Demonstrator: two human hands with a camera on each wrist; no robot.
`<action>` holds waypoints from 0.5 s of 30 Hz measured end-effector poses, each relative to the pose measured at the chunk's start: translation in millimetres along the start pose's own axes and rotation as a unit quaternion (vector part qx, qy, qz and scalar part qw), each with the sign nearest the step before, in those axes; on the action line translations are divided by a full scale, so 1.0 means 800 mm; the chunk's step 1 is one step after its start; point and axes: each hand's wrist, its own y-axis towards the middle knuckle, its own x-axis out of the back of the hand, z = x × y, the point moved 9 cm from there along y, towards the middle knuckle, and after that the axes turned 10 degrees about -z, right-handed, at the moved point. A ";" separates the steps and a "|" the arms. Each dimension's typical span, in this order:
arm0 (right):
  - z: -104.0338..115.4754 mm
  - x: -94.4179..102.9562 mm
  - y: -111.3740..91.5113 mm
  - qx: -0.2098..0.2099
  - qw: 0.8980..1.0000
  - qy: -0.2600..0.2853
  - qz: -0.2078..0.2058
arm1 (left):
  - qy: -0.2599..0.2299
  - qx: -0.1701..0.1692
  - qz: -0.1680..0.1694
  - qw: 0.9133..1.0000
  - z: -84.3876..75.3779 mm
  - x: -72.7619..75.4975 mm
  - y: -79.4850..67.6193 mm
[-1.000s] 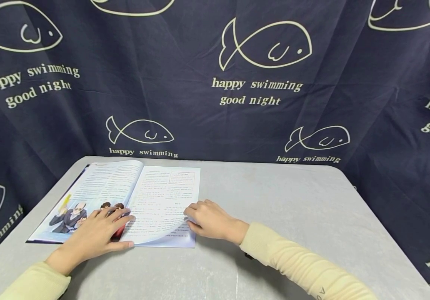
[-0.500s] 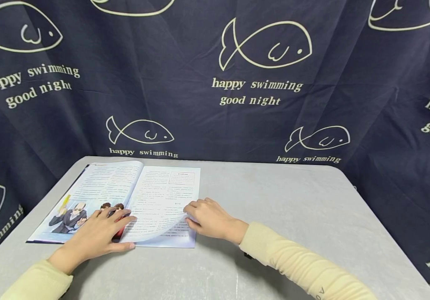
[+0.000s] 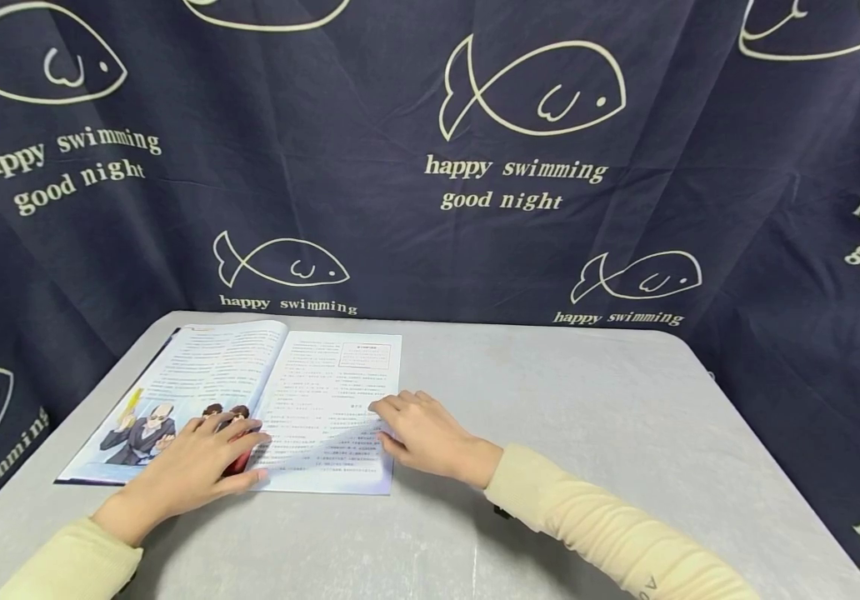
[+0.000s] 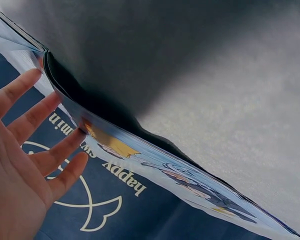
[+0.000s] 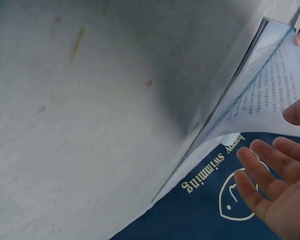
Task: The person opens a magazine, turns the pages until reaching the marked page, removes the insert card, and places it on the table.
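- Navy curtain [image 3: 520,258], fish-printed, behind one grey table [image 3: 550,400].
- Magazine [image 3: 212,358], spread on the table's left half.
- Left hand [image 3: 197,462]: fingers splayed wide, resting near the gutter, gripping nothing.
- Right hand [image 3: 430,433]: fingers extended, thumb apart, at the outer edge of the right-hand page [image 3: 325,383]; no pinch visible.
- Risk, judged: loose contact could let that page slip; an uneven push could crease it.
- Risk, judged: light left-hand pressure could let the magazine slide.

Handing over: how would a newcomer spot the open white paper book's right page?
On the flat grey tabletop, find the open white paper book at left. Its printed right page bears boxed text; cartoon figures appear only on the left page.
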 end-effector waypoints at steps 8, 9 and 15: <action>-0.008 0.009 -0.001 -0.020 0.999 0.003 -0.025 | -0.004 0.001 -0.005 1.000 0.003 0.001 0.000; -0.009 0.009 -0.002 -0.022 0.999 0.002 -0.027 | -0.004 0.002 -0.007 1.000 0.003 0.001 0.000; -0.011 0.011 -0.004 -0.025 0.999 -0.001 -0.030 | -0.005 0.008 -0.019 1.000 0.005 0.004 0.001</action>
